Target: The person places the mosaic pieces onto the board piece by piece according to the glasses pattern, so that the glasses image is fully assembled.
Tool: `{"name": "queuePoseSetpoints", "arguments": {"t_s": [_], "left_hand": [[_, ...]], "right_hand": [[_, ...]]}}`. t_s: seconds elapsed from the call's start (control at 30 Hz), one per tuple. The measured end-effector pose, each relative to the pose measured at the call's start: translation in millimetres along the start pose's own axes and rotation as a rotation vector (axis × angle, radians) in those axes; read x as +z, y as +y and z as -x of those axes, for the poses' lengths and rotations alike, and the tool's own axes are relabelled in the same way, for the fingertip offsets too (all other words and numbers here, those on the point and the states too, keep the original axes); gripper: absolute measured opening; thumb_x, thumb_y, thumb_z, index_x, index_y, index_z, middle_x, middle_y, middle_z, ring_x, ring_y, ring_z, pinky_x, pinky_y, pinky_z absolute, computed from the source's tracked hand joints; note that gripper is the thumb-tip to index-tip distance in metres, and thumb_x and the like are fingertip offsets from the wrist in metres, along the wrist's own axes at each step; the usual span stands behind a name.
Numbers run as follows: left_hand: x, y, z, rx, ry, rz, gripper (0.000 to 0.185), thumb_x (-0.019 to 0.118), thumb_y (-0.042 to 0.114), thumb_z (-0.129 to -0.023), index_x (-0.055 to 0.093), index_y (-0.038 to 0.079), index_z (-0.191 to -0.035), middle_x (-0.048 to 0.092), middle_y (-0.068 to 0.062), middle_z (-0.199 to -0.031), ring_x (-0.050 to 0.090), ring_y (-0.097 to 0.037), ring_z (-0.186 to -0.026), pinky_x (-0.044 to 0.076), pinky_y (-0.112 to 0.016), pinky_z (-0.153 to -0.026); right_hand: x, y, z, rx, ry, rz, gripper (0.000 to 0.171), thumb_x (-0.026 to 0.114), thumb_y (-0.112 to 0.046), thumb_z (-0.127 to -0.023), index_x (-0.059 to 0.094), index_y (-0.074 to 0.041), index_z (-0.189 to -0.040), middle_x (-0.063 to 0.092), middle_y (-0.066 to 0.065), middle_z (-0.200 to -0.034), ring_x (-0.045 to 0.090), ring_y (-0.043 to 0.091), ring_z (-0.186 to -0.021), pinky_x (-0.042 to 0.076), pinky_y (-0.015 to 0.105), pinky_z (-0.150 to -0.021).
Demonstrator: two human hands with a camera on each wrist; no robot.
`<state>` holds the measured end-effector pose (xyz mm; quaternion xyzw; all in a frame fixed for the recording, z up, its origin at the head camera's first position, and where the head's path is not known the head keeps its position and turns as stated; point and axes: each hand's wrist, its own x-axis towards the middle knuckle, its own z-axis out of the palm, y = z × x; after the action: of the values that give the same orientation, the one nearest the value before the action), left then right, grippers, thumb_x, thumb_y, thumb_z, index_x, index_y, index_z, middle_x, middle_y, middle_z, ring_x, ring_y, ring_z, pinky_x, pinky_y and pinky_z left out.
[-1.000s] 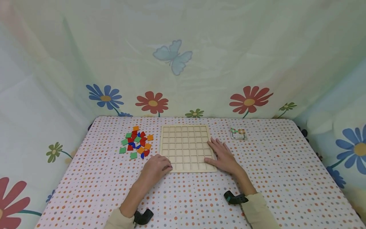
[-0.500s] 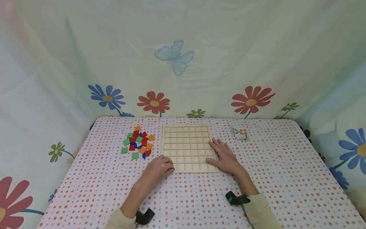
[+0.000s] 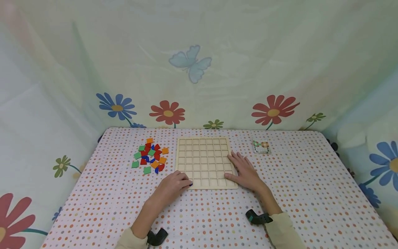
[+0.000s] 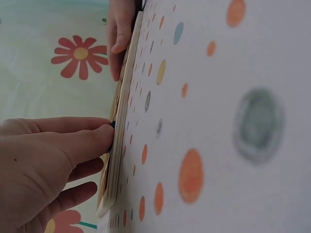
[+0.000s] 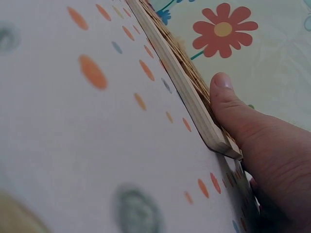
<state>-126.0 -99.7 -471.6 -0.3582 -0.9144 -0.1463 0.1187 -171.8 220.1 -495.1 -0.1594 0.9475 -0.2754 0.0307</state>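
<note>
A wooden grid board [image 3: 202,157] of square cells lies flat on the dotted cloth. At its front left corner my left hand [image 3: 172,185] pinches a small blue piece [image 4: 113,127] between thumb and fingertip, right at the board's near rim. Most of that piece is hidden by the fingers. My right hand [image 3: 246,174] rests on the board's right side, with its fingers spread and fairly straight. In the right wrist view, its thumb [image 5: 228,104] lies over the wooden rim near the corner.
Left of the board lies a loose heap of flat coloured pieces: green squares [image 3: 147,170], orange squares [image 3: 165,150], red pieces [image 3: 161,167] and blue ones. A small patterned card [image 3: 261,146] sits at the back right. A flowered curtain [image 3: 192,103] hangs behind the table.
My left hand has shifted slightly right along the board's near left corner, and the blue piece shows more at its fingertips. My right hand stays on the board's right side.
</note>
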Motion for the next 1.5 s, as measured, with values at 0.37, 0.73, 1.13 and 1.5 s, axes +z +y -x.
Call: {"name": "queuePoseSetpoints", "arguments": {"t_s": [0.37,0.73,1.13,1.5], "left_hand": [[-0.2,-2.1,0.3,-0.034,-0.019,0.073,0.02,0.074,0.011,-0.084,0.076,0.019,-0.102,0.07,0.007,-0.105,0.06,-0.01,-0.1,0.054,-0.022,-0.086],[-1.5,-1.9,0.9,-0.055,-0.052,0.078,0.014,0.071,0.019,-0.088,0.075,0.022,-0.101,0.066,0.007,-0.101,0.058,-0.008,-0.095,0.054,-0.022,-0.083],[-1.7,-3.8,2.6,-0.056,-0.028,0.073,0.013,0.074,0.019,-0.085,0.076,0.023,-0.097,0.067,0.008,-0.1,0.06,-0.008,-0.092,0.054,-0.022,-0.079],[0.5,-2.5,3.4,-0.055,-0.016,0.062,0.013,0.074,0.02,-0.085,0.076,0.024,-0.097,0.067,0.008,-0.096,0.061,-0.007,-0.088,0.055,-0.022,-0.077]], "right_hand": [[-1.4,-2.9,0.6,-0.019,0.021,-0.005,0.085,0.067,-0.049,-0.086,0.032,-0.006,-0.151,0.022,0.02,-0.16,0.015,0.042,-0.148,0.008,0.062,-0.118],[-2.4,-1.7,1.5,-0.005,0.0,0.018,0.085,0.066,-0.05,-0.087,0.03,-0.009,-0.152,0.02,0.017,-0.161,0.013,0.039,-0.15,0.006,0.058,-0.12],[-0.1,-2.8,0.6,-0.002,0.002,0.017,0.086,0.066,-0.049,-0.086,0.03,-0.009,-0.152,0.02,0.016,-0.161,0.013,0.039,-0.15,0.006,0.058,-0.12],[1.1,-2.8,2.3,-0.017,0.014,0.001,0.084,0.066,-0.049,-0.086,0.031,-0.009,-0.152,0.021,0.017,-0.161,0.014,0.039,-0.15,0.006,0.059,-0.12]]}}
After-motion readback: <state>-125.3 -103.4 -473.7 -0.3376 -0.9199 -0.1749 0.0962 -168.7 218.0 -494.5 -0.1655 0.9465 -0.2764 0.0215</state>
